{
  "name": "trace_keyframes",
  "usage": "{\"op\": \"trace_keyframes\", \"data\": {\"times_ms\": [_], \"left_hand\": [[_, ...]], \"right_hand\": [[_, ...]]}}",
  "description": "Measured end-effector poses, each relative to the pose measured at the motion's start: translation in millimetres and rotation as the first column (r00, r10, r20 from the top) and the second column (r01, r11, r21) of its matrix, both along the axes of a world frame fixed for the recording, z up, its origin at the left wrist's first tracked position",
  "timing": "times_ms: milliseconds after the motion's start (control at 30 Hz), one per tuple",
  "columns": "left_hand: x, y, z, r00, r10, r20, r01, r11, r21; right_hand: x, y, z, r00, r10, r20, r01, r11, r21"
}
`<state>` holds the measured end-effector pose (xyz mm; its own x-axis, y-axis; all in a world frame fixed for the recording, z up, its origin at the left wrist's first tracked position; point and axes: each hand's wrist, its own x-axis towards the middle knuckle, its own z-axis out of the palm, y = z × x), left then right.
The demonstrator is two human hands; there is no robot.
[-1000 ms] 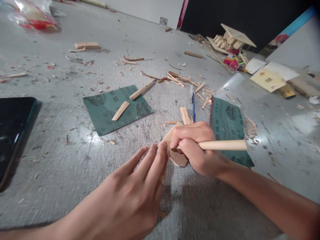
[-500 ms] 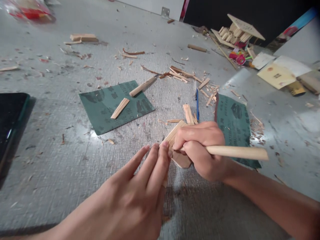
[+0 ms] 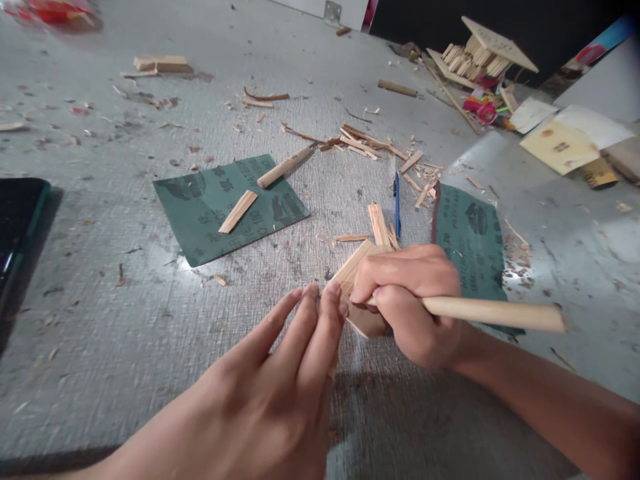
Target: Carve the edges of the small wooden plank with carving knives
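Observation:
My left hand (image 3: 295,373) reaches in from below, its fingers long and close together, the tips holding a small flat piece of wood (image 3: 353,267) against the table; its thumb is hidden. My right hand (image 3: 410,300) is closed round a carving tool with a pale round wooden handle (image 3: 495,313), which sticks out to the right. The tool's working end is covered by my fingers, right at the wood. Under the wood, a brown flat piece with cut corners (image 3: 367,321) partly shows. Split wood strips (image 3: 379,225) lie just beyond my right hand.
Green sandpaper (image 3: 200,227) lies left with a wood strip (image 3: 239,212) and another wooden-handled tool (image 3: 285,167) on it. More sandpaper (image 3: 473,247) is at right. A blue pen (image 3: 397,203), wood shavings (image 3: 367,143), a dark phone-like device (image 3: 20,227) and a wooden model (image 3: 480,57) surround them.
The tool's handle has swung slightly, its free end moving right and a little down. My right hand has shifted slightly right; my left hand stays at the wood. The view has moved slightly.

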<state>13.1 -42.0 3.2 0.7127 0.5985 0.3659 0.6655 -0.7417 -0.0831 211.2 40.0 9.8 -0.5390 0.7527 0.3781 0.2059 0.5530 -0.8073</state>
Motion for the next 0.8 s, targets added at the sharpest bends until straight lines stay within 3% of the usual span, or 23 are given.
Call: {"op": "trace_keyframes", "data": {"times_ms": [200, 533, 800], "left_hand": [[-1, 1, -1.4, 0.997, -0.072, -0.029, 0.072, 0.997, -0.012], [-4, 1, -0.2, 0.998, -0.065, -0.024, 0.065, 0.998, -0.002], [-3, 5, 6.0, 0.995, -0.072, -0.063, 0.07, 0.997, -0.028]], "right_hand": [[2, 0, -0.3, 1.0, 0.011, 0.012, -0.011, 1.0, 0.022], [3, 1, 0.1, 0.999, 0.039, 0.023, -0.04, 0.999, 0.029], [4, 3, 9.9, 0.995, 0.072, 0.065, -0.068, 0.995, -0.068]]}}
